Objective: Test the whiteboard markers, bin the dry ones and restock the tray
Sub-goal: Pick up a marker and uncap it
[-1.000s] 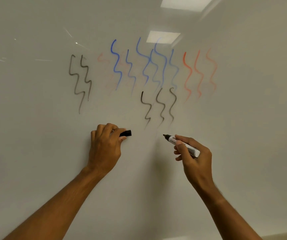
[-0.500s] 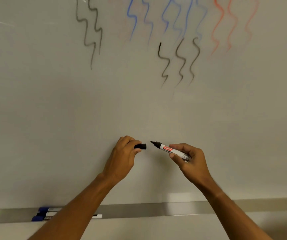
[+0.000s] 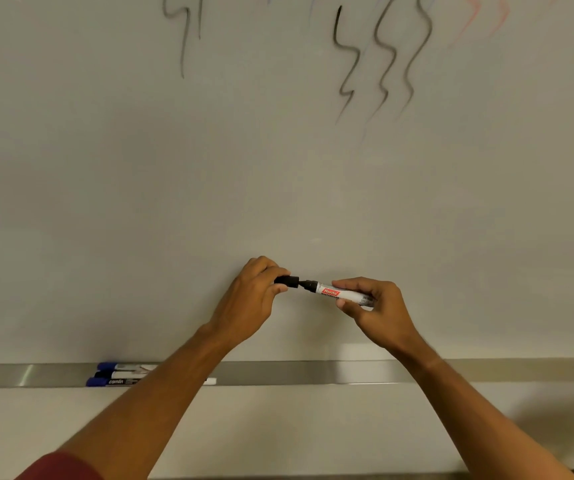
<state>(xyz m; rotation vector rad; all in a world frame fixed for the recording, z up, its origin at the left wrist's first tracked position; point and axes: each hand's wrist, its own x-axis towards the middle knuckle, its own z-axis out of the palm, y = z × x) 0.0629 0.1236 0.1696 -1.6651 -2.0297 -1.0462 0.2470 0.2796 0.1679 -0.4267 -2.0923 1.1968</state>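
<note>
My right hand [image 3: 377,310] grips a white-barrelled black whiteboard marker [image 3: 339,293] with a red label, its tip pointing left. My left hand [image 3: 254,303] pinches the marker's black cap [image 3: 287,281], whose open end sits right at the tip; the tip is partly inside or just touching, I cannot tell which. Both hands hover in front of the whiteboard [image 3: 140,185], a little above the metal marker tray [image 3: 313,373]. Three capped markers [image 3: 119,374], blue and black, lie at the tray's left, partly hidden by my left forearm.
Black test squiggles [image 3: 379,60] mark the board's upper middle, another black one [image 3: 183,32] is further left, and faint red ones [image 3: 482,19] are at the top right. The wall below the tray is plain. The tray's right part holds no markers.
The view has tilted down, bringing the tray fully into sight. My hands have come together, so the cap now meets the marker's tip instead of being held apart from it.
</note>
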